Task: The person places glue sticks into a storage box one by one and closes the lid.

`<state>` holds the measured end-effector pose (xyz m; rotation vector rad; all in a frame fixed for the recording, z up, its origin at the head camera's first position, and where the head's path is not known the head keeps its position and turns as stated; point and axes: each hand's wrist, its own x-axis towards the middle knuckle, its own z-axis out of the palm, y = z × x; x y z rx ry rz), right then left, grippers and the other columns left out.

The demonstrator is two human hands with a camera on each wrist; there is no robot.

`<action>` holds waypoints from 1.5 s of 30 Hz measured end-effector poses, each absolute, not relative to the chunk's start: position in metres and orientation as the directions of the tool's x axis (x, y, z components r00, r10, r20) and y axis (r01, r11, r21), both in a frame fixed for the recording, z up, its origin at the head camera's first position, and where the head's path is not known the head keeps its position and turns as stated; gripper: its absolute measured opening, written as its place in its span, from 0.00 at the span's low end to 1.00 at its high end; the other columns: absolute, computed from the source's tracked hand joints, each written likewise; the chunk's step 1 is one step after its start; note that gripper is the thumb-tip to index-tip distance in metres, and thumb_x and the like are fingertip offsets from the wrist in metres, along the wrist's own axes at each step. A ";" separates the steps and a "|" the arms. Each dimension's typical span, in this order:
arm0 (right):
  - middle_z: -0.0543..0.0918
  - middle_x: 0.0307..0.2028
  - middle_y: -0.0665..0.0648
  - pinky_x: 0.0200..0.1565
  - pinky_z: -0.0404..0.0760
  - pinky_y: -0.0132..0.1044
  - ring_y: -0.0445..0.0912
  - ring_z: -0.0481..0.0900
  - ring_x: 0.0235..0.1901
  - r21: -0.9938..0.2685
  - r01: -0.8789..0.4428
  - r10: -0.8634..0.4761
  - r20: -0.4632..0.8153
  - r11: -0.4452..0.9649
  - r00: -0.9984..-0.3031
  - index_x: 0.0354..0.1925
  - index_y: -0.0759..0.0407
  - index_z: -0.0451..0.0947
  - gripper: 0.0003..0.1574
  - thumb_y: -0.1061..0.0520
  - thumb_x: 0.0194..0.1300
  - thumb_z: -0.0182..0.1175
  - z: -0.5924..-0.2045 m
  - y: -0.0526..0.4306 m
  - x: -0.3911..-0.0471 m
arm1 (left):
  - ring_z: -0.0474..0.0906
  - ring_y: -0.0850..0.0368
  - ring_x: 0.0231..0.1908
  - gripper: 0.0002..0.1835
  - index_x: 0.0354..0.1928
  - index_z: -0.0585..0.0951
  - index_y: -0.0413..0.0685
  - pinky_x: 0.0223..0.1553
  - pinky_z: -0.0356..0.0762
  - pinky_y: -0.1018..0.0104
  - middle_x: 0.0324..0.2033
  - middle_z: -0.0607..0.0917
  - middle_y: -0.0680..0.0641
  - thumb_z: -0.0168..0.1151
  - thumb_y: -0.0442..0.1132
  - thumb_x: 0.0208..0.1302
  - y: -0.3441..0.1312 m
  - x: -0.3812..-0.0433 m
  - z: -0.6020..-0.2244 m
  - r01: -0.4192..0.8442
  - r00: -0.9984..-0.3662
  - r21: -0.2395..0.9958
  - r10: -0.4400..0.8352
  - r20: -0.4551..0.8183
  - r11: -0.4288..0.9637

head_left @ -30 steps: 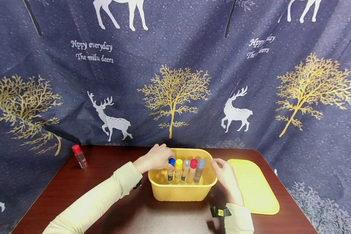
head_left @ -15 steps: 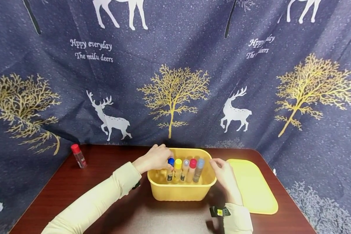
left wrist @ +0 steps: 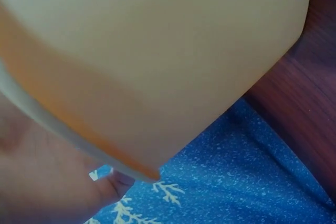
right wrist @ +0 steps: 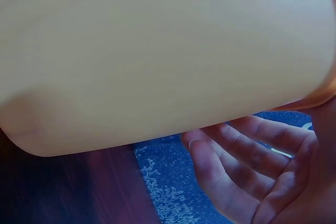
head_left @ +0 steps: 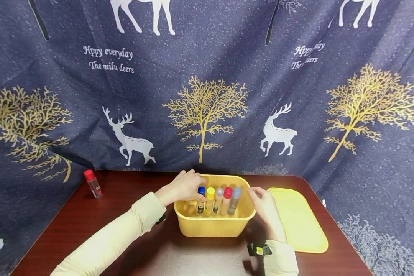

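A yellow plastic bin (head_left: 214,228) stands on the table, with several slim clear bottles upright in a row inside it. My left hand (head_left: 185,186) reaches over the bin's left rim and holds the leftmost bottle, a blue-capped one (head_left: 200,208), near its cap. To its right stand a yellow-capped bottle (head_left: 209,204), a pale-capped one (head_left: 217,202), a red-capped one (head_left: 225,203) and a light-blue-capped one (head_left: 234,203). My right hand (head_left: 266,205) rests at the bin's right rim. In the right wrist view its relaxed fingers (right wrist: 252,153) lie along the outer wall.
A yellow lid (head_left: 301,222) lies flat to the right of the bin. Another red-capped bottle (head_left: 94,186) stands at the table's far left corner. Behind the dark red table (head_left: 138,245) hangs a blue cloth (head_left: 207,57) printed with deer and trees.
My left thumb and fingers have shifted slightly about the blue-capped bottle's cap. The right hand, the bin and the other bottles stay in place.
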<state>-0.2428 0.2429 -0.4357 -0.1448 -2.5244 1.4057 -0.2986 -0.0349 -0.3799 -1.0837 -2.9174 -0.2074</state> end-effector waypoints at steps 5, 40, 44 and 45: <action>0.86 0.43 0.60 0.50 0.78 0.49 0.52 0.83 0.43 -0.843 -0.030 0.208 0.167 0.536 -0.964 0.48 0.63 0.83 0.22 0.47 0.73 0.55 -0.436 0.242 -0.243 | 0.70 0.53 0.50 0.34 0.58 0.80 0.58 0.49 0.67 0.54 0.50 0.80 0.52 0.71 0.63 0.49 -0.037 -0.295 -0.377 0.633 -0.774 0.150 0.629 0.076 0.760; 0.86 0.44 0.60 0.50 0.77 0.50 0.53 0.82 0.45 -0.836 -0.019 0.217 0.165 0.549 -0.962 0.49 0.61 0.82 0.23 0.45 0.72 0.55 -0.437 0.246 -0.244 | 0.43 0.30 0.71 0.52 0.72 0.64 0.45 0.63 0.43 0.29 0.71 0.56 0.30 0.74 0.61 0.49 -0.180 -0.289 -0.374 0.383 -0.899 0.466 0.206 0.387 0.797; 0.85 0.44 0.61 0.50 0.78 0.50 0.53 0.82 0.45 -0.838 -0.022 0.214 0.164 0.545 -0.963 0.49 0.62 0.82 0.23 0.45 0.72 0.55 -0.437 0.244 -0.243 | 0.46 0.27 0.70 0.51 0.70 0.65 0.42 0.60 0.47 0.27 0.69 0.58 0.26 0.75 0.60 0.49 -0.205 -0.291 -0.385 0.347 -0.892 0.472 0.130 0.434 0.811; 0.85 0.44 0.61 0.50 0.78 0.50 0.53 0.82 0.45 -0.839 -0.024 0.211 0.164 0.544 -0.964 0.50 0.62 0.82 0.24 0.45 0.72 0.55 -0.437 0.244 -0.242 | 0.46 0.26 0.69 0.51 0.70 0.65 0.42 0.59 0.48 0.26 0.68 0.58 0.25 0.74 0.60 0.49 -0.211 -0.292 -0.387 0.340 -0.889 0.471 0.115 0.443 0.814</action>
